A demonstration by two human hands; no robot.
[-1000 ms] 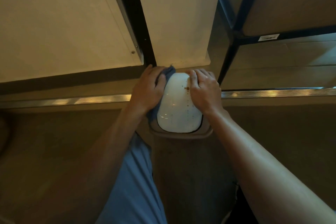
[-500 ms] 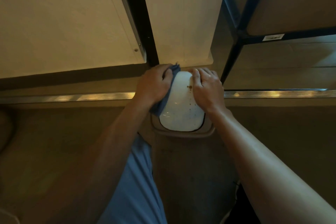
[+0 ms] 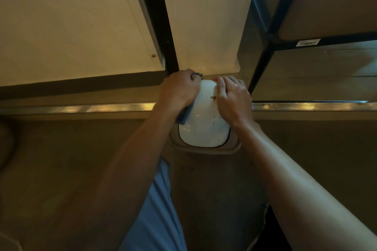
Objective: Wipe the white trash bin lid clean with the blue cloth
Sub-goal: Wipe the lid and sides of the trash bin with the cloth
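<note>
The white trash bin lid sits in a tan bin rim on the floor in front of me. Brown spots run in a line down its right half, the largest near the far end. My left hand is closed on the blue cloth and presses it on the lid's far left edge; most of the cloth is hidden under the hand. My right hand lies flat with fingers together on the lid's far right side, holding nothing.
A cream wall panel and a black vertical post stand right behind the bin. A black-framed shelf rises at the right. A metal floor strip crosses the scene. My blue-clad leg is close below.
My left hand has slid with the cloth toward the far end of the lid's left side. The right hand has stayed on the lid.
</note>
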